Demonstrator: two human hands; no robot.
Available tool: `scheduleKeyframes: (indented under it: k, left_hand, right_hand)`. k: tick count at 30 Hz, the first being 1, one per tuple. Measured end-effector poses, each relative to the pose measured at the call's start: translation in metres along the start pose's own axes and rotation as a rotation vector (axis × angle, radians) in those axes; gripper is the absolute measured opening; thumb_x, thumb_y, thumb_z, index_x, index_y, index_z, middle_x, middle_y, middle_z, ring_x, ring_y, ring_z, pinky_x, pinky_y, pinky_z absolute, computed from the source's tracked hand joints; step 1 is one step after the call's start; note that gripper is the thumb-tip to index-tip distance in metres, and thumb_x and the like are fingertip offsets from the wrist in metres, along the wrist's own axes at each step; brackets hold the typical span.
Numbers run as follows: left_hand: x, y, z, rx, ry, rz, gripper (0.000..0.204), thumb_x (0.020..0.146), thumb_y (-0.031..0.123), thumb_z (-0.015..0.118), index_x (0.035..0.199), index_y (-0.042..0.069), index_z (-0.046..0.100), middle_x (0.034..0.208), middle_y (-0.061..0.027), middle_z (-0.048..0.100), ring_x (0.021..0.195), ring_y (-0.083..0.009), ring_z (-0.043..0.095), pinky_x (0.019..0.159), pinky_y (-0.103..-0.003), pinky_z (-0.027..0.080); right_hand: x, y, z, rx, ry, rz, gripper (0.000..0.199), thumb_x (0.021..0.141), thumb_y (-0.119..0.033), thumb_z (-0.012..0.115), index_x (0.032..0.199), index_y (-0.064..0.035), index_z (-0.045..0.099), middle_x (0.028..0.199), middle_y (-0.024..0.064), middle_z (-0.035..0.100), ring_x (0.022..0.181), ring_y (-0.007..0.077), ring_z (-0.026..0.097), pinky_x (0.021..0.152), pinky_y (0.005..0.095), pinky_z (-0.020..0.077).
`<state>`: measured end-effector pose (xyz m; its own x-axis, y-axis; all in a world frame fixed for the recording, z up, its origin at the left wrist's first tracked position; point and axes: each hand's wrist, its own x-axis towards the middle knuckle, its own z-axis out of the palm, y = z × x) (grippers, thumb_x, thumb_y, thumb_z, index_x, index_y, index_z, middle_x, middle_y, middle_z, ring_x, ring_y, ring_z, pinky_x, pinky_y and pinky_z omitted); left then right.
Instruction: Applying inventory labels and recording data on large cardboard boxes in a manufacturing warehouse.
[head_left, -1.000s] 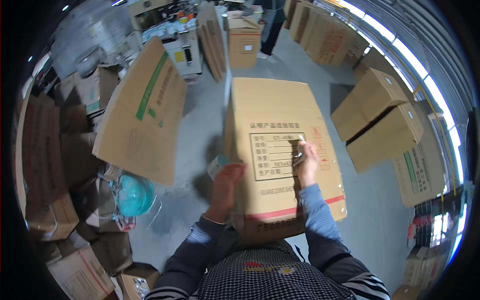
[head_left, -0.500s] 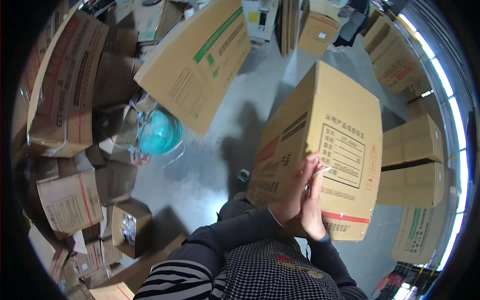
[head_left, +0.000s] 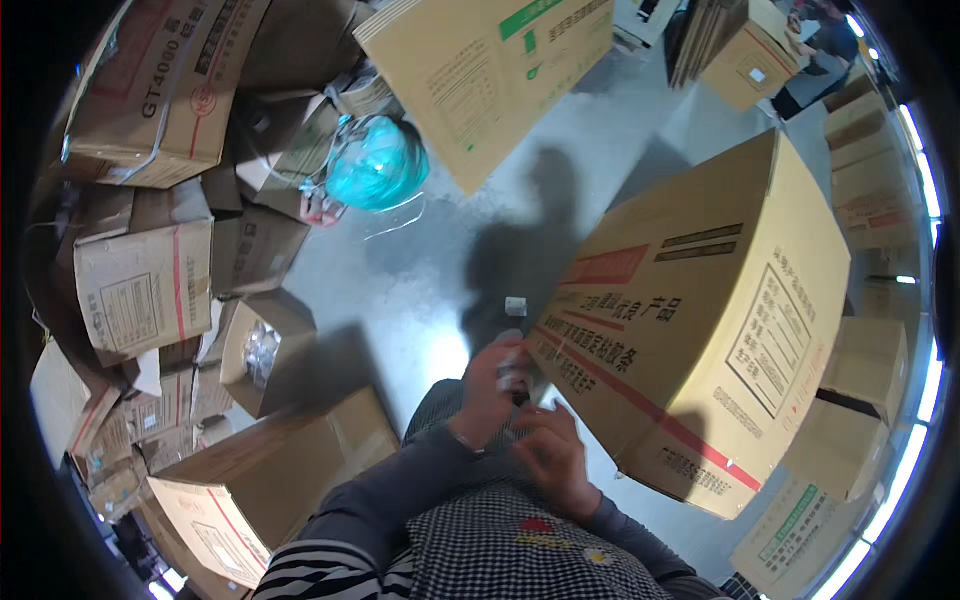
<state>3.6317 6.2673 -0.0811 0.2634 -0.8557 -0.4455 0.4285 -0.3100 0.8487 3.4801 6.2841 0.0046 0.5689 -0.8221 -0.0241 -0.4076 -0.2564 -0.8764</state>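
Note:
My left hand (head_left: 488,392) is closed near the lower left side of a large brown cardboard box (head_left: 690,290). At its fingers is a small whitish-grey thing, too blurred to name. Just right of it, my right hand (head_left: 555,455) has its fingers bent and apart, slightly smeared, with nothing visible in them. Both hands are in front of my checked apron (head_left: 490,530), and neither appears to touch the box. The box stands to the right, tilted in the view, with printed sides and a red stripe.
Flattened cartons (head_left: 480,80) stand ahead. A turquoise plastic bag (head_left: 378,165) lies on the floor beside stacked boxes (head_left: 150,270) on the left. An open box (head_left: 235,350) holds clear-wrapped things. Another box (head_left: 290,460) is at lower left. A person (head_left: 820,60) is at the far right.
My hands, pressed together against the box before, have come apart and moved left and down, off it. The view has turned, so more of the box's printed side shows.

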Motion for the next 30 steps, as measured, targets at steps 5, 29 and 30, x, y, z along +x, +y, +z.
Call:
scheduleKeyframes:
  k: [5,29,30]
  left_hand:
    - [-0.061,-0.070,-0.149,-0.175,0.468,-0.253,0.024,0.094,0.025,0.060,0.106,0.004,0.057,0.057,0.0048,0.040,0.044,-0.0060,0.033,0.039,-0.022,0.024]
    - [-0.068,-0.254,-0.493,-0.313,0.971,-0.433,0.031,0.093,0.007,0.058,0.124,0.007,0.057,0.125,-0.0069,0.059,0.085,-0.0112,0.059,0.050,-0.020,0.043]
    - [-0.073,-0.274,-0.499,-0.370,0.993,-0.481,0.029,0.094,0.011,0.059,0.123,0.008,0.059,0.116,-0.0043,0.063,0.066,-0.0049,0.055,0.042,-0.018,0.037]
  right_hand:
    - [-0.014,0.045,0.061,0.154,-0.250,0.305,0.016,0.090,-0.014,0.063,0.079,-0.0028,0.059,0.076,0.0076,0.061,0.074,0.0235,0.059,0.076,0.0386,0.0461]
    - [0.134,0.624,0.345,-0.288,0.051,0.772,0.043,0.088,-0.033,0.063,0.116,-0.0022,0.054,0.104,0.0111,0.064,0.092,0.0283,0.061,0.078,0.0361,0.0499]
    - [0.139,0.654,0.343,-0.232,0.112,0.838,0.047,0.087,-0.030,0.065,0.123,-0.0071,0.047,0.105,0.0121,0.063,0.091,0.0268,0.061,0.077,0.0385,0.0507]
